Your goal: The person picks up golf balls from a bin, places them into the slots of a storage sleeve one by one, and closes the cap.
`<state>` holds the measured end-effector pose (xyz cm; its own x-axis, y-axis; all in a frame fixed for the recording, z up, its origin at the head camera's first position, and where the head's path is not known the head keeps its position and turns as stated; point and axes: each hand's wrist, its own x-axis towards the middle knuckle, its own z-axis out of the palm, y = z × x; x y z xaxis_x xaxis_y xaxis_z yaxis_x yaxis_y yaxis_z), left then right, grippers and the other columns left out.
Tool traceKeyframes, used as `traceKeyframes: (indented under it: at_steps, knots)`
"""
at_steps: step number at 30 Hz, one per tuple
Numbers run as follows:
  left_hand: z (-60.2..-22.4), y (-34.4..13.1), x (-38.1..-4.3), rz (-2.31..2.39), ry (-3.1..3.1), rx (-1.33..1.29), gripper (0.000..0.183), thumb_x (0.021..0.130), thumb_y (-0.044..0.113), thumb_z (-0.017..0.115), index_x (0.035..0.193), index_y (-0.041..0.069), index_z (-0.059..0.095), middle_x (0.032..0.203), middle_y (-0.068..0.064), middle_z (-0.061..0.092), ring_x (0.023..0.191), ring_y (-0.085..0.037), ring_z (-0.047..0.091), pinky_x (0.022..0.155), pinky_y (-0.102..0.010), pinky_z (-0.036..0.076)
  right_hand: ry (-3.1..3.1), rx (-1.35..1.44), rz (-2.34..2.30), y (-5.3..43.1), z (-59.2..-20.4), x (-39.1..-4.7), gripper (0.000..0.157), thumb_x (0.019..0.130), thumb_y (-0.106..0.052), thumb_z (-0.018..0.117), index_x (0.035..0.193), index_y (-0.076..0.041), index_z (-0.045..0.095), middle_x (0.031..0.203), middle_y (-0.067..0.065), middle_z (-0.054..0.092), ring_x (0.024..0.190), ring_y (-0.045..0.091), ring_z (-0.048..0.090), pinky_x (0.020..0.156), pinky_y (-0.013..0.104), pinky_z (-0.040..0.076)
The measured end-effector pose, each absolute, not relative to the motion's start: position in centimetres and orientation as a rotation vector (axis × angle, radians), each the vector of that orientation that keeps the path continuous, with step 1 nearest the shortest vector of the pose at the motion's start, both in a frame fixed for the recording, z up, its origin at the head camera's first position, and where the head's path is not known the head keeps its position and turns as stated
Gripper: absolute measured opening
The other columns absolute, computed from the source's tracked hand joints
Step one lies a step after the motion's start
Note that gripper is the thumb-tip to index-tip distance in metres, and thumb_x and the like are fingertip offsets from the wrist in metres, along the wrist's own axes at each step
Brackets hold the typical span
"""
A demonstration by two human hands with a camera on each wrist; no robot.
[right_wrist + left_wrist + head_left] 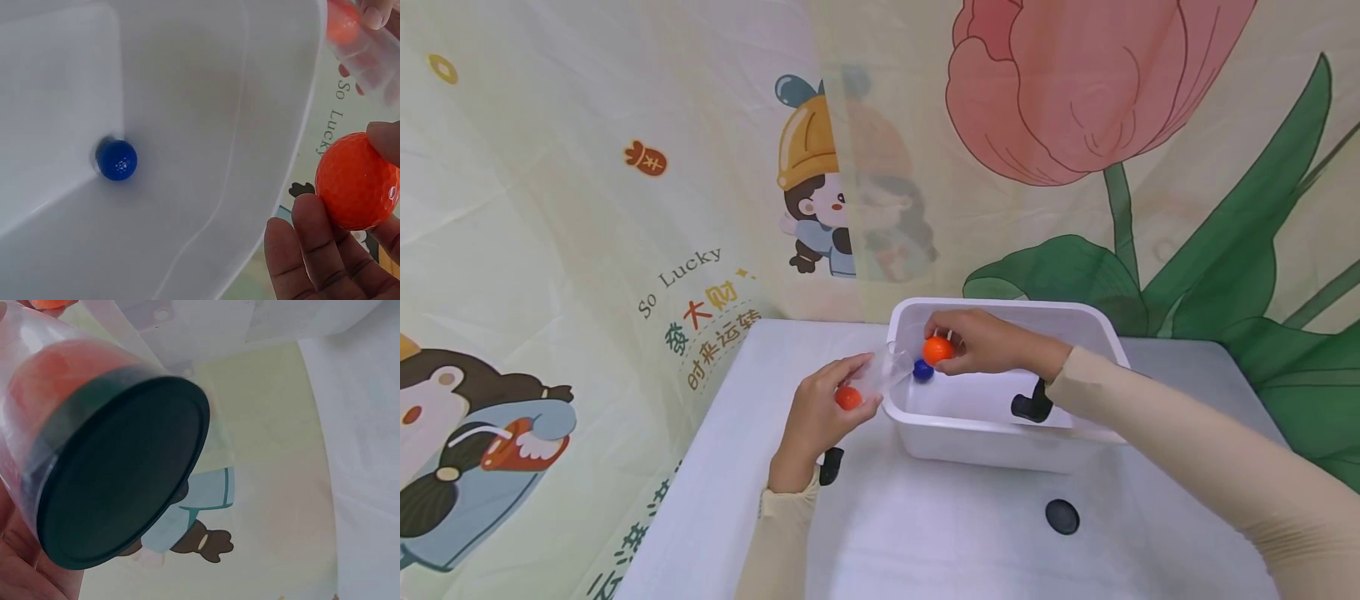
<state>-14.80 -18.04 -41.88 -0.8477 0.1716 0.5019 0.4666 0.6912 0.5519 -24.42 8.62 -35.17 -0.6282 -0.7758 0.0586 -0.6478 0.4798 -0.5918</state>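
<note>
My left hand point(814, 410) grips a clear plastic tube point(891, 367) left of the white bin. The tube is tilted with its mouth toward the bin. An orange ball point(849, 398) lies inside, near the tube's dark end cap point(128, 472). Over the bin's left part, my right hand point(981, 340) pinches an orange golf ball point(357, 181) between thumb and fingers, close to the tube's mouth. A blue ball point(117, 160) rests in a corner of the bin's floor.
The white bin point(992, 429) stands at the back of the white-covered table point(925, 533). A round black lid point(1062, 517) lies on the table in front of it. Behind hangs a printed cloth point(715, 150), and dark wrist mounts point(1032, 403) stick out below the sleeves.
</note>
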Motion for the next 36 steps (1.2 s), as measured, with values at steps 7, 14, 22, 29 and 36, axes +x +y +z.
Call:
traceKeyframes:
  at_steps: [7,14,22,29,36]
  knots:
    - [-41.8,-18.0,-14.8,-0.984,-2.479,-0.508,0.053,0.076,0.019,0.086,0.126,0.011,0.069,0.115,-0.007,0.071,0.100,-0.022,0.069,0.086,-0.034,0.058,2.508,-1.265,-0.842,8.4,-34.2,-23.8,0.033,0.084,-0.012,0.077,0.112,-0.010,0.062,0.100,-0.001,0.064,0.086,0.018,0.059,0.077,0.028,0.056]
    - [-41.8,-17.9,-14.9,-0.967,-2.462,-0.527,0.051,0.076,0.020,0.085,0.124,0.012,0.070,0.113,-0.005,0.072,0.096,-0.021,0.069,0.084,-0.032,0.059,2.500,-1.333,-0.836,8.0,-33.3,-23.2,0.031,0.083,-0.013,0.077,0.110,-0.011,0.062,0.096,-0.003,0.063,0.086,0.019,0.059,0.076,0.029,0.056]
    - [-41.7,-17.7,-14.8,-0.987,-2.482,-0.515,0.051,0.076,0.020,0.086,0.124,0.012,0.070,0.115,-0.005,0.072,0.099,-0.021,0.069,0.084,-0.032,0.059,2.500,-1.349,-0.821,7.6,-32.5,-22.8,0.032,0.084,-0.013,0.078,0.111,-0.011,0.062,0.098,-0.002,0.063,0.085,0.018,0.059,0.076,0.029,0.056]
    - [-41.6,-17.5,-14.8,-0.982,-2.480,-0.535,0.051,0.076,0.020,0.086,0.124,0.011,0.070,0.115,-0.005,0.072,0.100,-0.021,0.069,0.084,-0.032,0.058,2.473,-1.395,-0.839,6.9,-31.8,-22.5,0.030,0.084,-0.012,0.077,0.110,-0.009,0.062,0.098,0.000,0.064,0.085,0.017,0.060,0.077,0.029,0.056]
    - [-41.4,-17.5,-15.0,-0.983,-2.464,-0.567,0.050,0.076,0.019,0.086,0.123,0.011,0.070,0.113,-0.007,0.072,0.098,-0.025,0.069,0.084,-0.034,0.059,2.446,-1.404,-0.814,6.3,-31.7,-22.3,0.034,0.085,-0.014,0.078,0.114,-0.009,0.063,0.101,-0.002,0.063,0.089,0.014,0.060,0.079,0.025,0.056]
